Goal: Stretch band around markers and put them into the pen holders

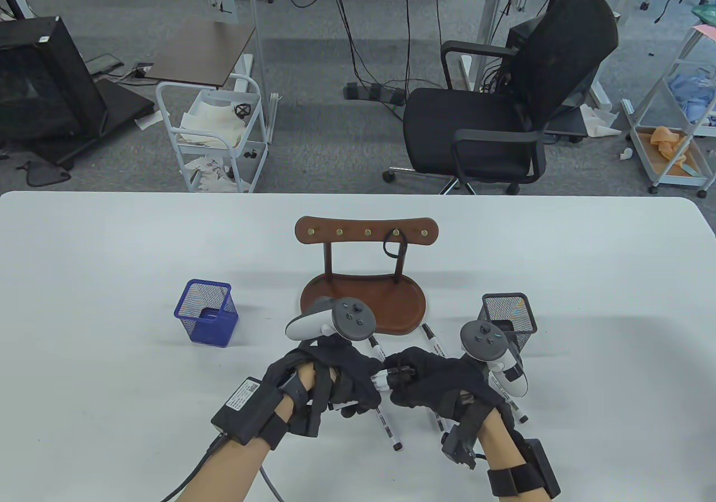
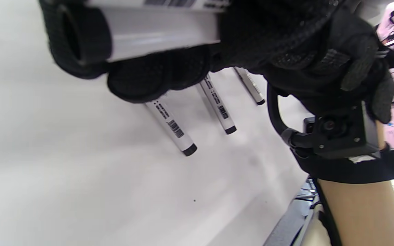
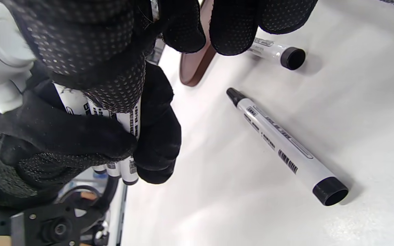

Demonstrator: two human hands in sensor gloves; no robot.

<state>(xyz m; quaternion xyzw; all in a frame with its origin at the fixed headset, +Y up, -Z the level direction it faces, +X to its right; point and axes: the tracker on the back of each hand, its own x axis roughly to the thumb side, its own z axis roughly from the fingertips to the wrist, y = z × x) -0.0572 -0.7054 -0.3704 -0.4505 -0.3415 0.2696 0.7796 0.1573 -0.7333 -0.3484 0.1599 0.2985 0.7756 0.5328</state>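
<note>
My left hand (image 1: 344, 382) grips a bundle of white markers (image 1: 382, 380) with black caps just above the table. In the left wrist view the bundle (image 2: 156, 30) lies across the top, under my left fingers (image 2: 156, 73). My right hand (image 1: 419, 383) meets the bundle's right end, its fingers curled on a thin black band (image 1: 400, 373) looped there. In the right wrist view the right fingers (image 3: 108, 68) lie over the bundle (image 3: 128, 136). A blue mesh pen holder (image 1: 206, 320) stands to the left and a black mesh one (image 1: 509, 317) to the right.
Loose markers lie on the white table: one below the hands (image 1: 389, 426), two by the tray (image 1: 376, 349) (image 1: 433, 342), others under my right wrist (image 1: 512, 401). A brown wooden hook rack with a tray (image 1: 363, 306) stands behind, with a black band on a hook (image 1: 394, 245).
</note>
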